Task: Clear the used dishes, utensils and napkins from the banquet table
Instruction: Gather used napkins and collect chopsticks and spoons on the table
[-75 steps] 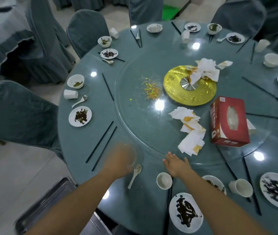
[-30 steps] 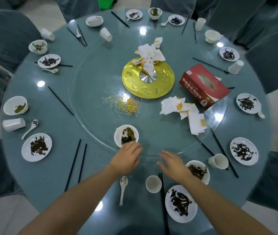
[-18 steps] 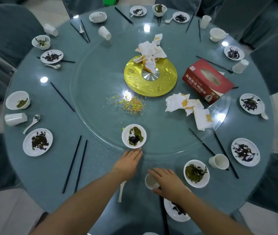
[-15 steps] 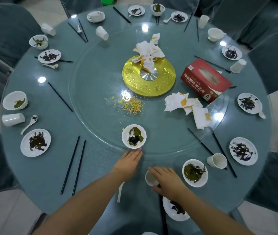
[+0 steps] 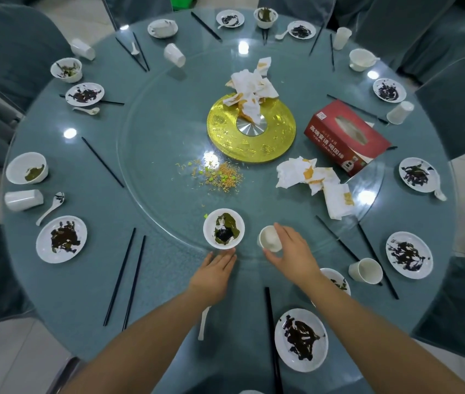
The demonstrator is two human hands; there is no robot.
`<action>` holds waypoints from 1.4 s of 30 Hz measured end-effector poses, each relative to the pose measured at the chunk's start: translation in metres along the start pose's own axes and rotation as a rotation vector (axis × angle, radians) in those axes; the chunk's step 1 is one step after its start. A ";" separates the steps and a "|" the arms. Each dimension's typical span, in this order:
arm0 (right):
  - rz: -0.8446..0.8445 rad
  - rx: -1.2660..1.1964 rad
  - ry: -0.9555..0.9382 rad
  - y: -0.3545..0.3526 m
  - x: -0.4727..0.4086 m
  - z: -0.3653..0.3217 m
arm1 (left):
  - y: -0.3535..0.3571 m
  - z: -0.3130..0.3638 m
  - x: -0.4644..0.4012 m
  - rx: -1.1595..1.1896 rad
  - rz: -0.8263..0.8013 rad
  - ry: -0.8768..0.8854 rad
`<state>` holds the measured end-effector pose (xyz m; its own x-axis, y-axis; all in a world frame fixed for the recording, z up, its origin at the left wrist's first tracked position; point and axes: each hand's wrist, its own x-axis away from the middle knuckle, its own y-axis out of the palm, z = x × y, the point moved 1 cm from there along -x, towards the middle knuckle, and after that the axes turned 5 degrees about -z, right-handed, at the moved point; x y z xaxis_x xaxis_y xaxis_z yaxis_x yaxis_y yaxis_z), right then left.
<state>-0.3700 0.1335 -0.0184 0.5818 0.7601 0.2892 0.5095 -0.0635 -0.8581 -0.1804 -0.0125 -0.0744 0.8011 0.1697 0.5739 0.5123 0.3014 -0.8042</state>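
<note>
My right hand (image 5: 291, 251) grips a small white cup (image 5: 268, 239), tilted with its mouth toward the left, just right of a white bowl (image 5: 223, 228) with green and dark leftovers on the near edge of the glass turntable (image 5: 154, 143). My left hand (image 5: 216, 270) lies flat on the table, fingertips just short of that bowl. A white spoon (image 5: 203, 322) pokes out under my left wrist. A dirty plate (image 5: 300, 339) and another bowl (image 5: 336, 280) sit by my right forearm. Stained napkins (image 5: 315, 183) lie on the turntable.
Dirty plates, bowls, cups, spoons and black chopsticks (image 5: 124, 280) ring the round table. A gold centre disc (image 5: 271, 140) carries more crumpled napkins (image 5: 251, 89). A red tissue box (image 5: 344, 136) and scattered crumbs (image 5: 220, 174) lie on the turntable. Covered chairs surround the table.
My right hand closed on the cup near the table edge, lifted it and carried it forward beside the bowl. My left hand stayed flat behind the bowl.
</note>
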 end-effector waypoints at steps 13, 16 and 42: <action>-0.139 0.032 0.074 0.018 -0.004 -0.011 | -0.003 -0.026 0.014 -0.037 0.000 -0.045; 0.003 -0.028 0.049 0.017 0.019 0.002 | 0.000 -0.021 0.023 -0.025 0.055 -0.071; -0.122 -0.309 0.746 0.071 0.199 0.105 | 0.001 0.080 0.011 -0.043 0.092 0.199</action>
<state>-0.2847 0.3486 -0.0664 0.7243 0.1493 0.6732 0.6851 -0.2667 -0.6779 -0.1959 0.0645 -0.0568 0.8883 0.0051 0.4593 0.4433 0.2525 -0.8601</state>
